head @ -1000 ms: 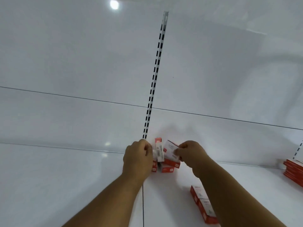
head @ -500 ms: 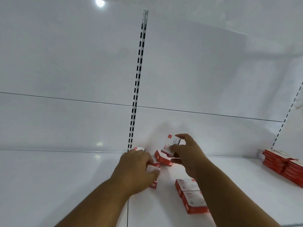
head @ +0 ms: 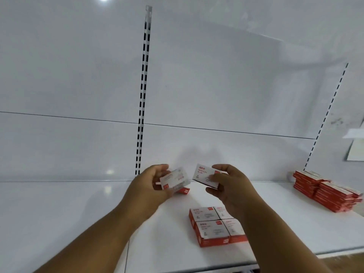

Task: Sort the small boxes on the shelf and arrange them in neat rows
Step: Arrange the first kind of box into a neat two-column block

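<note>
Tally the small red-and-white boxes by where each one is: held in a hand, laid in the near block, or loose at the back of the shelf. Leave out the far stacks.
Held in the left hand: 1 box
Held in the right hand: 1 box
Near block on the shelf: 4 boxes
Loose box at the back: 1, partly hidden
Total: 7

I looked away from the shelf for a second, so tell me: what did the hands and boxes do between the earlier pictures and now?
Both hands lifted away from the back of the shelf. The left hand now holds a box in the air, and the right hand has raised its box higher. One small box remains by the back wall. The four-box block and the right-hand stacks stayed put.
</note>
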Action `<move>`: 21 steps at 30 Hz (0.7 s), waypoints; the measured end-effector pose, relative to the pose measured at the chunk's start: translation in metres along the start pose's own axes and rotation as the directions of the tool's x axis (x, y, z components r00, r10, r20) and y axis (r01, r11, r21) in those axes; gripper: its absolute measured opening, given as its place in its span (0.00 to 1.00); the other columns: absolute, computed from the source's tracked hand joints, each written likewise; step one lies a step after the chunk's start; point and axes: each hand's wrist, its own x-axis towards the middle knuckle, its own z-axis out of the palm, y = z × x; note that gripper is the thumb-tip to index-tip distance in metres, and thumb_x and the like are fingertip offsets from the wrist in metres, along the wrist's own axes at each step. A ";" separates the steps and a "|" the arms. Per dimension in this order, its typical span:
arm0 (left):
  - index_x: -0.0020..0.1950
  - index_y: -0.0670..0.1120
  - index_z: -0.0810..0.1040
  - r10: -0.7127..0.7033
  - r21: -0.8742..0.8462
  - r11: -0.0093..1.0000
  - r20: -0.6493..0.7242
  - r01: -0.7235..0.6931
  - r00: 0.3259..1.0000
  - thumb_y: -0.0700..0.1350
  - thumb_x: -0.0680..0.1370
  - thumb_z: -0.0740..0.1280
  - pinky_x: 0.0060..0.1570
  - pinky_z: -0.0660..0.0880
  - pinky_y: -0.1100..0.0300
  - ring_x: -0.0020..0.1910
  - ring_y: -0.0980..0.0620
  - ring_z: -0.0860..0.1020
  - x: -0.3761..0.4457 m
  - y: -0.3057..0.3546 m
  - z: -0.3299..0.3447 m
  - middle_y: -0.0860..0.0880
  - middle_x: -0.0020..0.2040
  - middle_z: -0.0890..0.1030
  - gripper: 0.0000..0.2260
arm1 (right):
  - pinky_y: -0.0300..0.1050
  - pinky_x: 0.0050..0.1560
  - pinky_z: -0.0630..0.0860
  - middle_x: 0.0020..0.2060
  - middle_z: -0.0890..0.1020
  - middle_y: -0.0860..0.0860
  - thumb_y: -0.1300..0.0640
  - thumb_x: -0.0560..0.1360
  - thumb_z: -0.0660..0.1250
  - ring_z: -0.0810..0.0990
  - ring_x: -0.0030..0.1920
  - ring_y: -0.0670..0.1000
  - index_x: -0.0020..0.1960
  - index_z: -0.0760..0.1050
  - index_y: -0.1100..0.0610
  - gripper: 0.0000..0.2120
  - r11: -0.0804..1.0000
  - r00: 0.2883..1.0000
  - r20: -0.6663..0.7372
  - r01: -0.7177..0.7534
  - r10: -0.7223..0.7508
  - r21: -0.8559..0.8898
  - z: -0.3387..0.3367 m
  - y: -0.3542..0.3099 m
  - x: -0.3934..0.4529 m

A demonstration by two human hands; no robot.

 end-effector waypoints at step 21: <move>0.48 0.51 0.75 -0.202 0.278 0.910 -0.349 0.307 0.915 0.49 0.76 0.72 0.35 0.81 0.56 0.39 0.55 0.82 0.011 0.018 0.097 0.52 0.44 0.82 0.07 | 0.44 0.47 0.83 0.44 0.85 0.51 0.58 0.75 0.71 0.84 0.44 0.50 0.49 0.82 0.55 0.04 0.682 0.970 0.234 0.127 0.067 -0.721 -0.095 0.007 0.052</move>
